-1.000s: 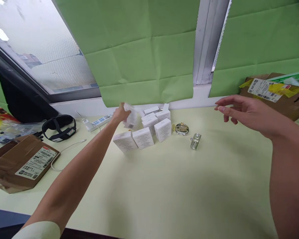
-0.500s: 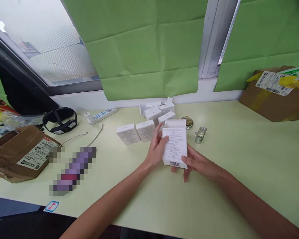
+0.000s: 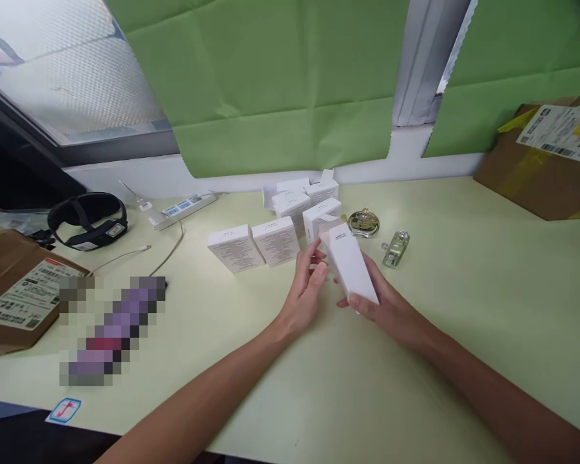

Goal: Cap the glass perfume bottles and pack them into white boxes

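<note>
A small white cardboard box is tilted above the table, its narrow side turned up and a flap standing out at its far end. My right hand grips it around its lower part, thumb on the near end. My left hand is just left of the box, fingers loosely bent and apart from the thumb, with nothing held; whether a fingertip touches the flap I cannot tell. Beyond the hands stand several similar white boxes. A round gold-and-black ornate bottle and a clear glass bottle lie to the right.
A power strip with cables, a black headband device and a brown carton occupy the left side. A pixelated purple object lies nearer me. Another carton stands at the back right, by the green curtain.
The box has been turned from its printed broad face to its narrow side. My left hand has let go of its edge, while my right hand keeps hold. The view has shifted slightly.
</note>
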Tool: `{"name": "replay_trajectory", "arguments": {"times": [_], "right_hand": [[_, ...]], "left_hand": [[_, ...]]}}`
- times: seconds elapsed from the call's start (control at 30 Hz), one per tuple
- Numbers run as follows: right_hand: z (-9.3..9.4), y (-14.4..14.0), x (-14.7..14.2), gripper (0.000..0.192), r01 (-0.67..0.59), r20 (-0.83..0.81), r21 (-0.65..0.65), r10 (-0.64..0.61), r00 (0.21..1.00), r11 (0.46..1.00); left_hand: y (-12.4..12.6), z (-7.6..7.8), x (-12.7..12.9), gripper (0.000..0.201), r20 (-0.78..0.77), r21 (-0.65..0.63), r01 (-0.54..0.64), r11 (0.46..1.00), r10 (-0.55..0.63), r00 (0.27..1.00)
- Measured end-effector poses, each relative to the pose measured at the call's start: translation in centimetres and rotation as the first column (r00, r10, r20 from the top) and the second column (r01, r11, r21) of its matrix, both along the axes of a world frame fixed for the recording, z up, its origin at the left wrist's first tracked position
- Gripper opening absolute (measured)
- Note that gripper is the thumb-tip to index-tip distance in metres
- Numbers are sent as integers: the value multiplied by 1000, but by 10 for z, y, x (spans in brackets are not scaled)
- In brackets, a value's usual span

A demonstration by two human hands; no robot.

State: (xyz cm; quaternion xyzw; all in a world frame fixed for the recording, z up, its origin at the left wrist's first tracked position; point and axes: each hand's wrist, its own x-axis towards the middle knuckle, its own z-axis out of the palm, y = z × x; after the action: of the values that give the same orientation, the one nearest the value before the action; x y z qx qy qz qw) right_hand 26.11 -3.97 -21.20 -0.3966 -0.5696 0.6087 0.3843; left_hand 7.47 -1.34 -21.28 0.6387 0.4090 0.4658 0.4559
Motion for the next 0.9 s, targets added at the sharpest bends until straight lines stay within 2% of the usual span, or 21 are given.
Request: {"name": "replay_trajectory", "arguments": {"times": [0.1, 0.2, 0.3, 0.43, 0.5, 0.63, 0.77, 0.9], "right_hand": [[-3, -2, -3, 97, 174, 222, 125, -198, 955, 977], [-5, -5, -5, 99, 160, 280, 180, -207, 937, 970], [-5, -4, -2, 93, 97, 184, 125, -120, 976, 987], [-1, 2, 7, 84, -7, -65, 51, 11, 998, 999], [3, 4, 14, 84, -81, -130, 28, 84, 988, 996], [11, 6, 25, 82, -188, -135, -39, 181, 974, 981], [15, 6, 26, 75, -111, -116, -21, 108, 987, 994], [17, 6, 24, 69, 32, -145, 28, -28, 989, 999]], "left_hand": [[-1, -2, 0, 70, 144, 7, 121, 993, -121, 982], [-1, -1, 3, 65, 227, -74, 111, 991, -92, 970], [2, 0, 3, 54, 302, -149, 53, 987, -6, 953], [7, -2, 0, 52, 375, -265, 25, 964, 80, 923], [8, -3, -1, 54, 378, -305, 46, 951, 77, 923], [7, -1, -2, 56, 349, -328, 112, 938, 10, 937], [2, 5, -4, 61, 297, -292, 158, 943, -68, 953], [-2, 4, -5, 72, 193, -130, 269, 954, -242, 951]]}}
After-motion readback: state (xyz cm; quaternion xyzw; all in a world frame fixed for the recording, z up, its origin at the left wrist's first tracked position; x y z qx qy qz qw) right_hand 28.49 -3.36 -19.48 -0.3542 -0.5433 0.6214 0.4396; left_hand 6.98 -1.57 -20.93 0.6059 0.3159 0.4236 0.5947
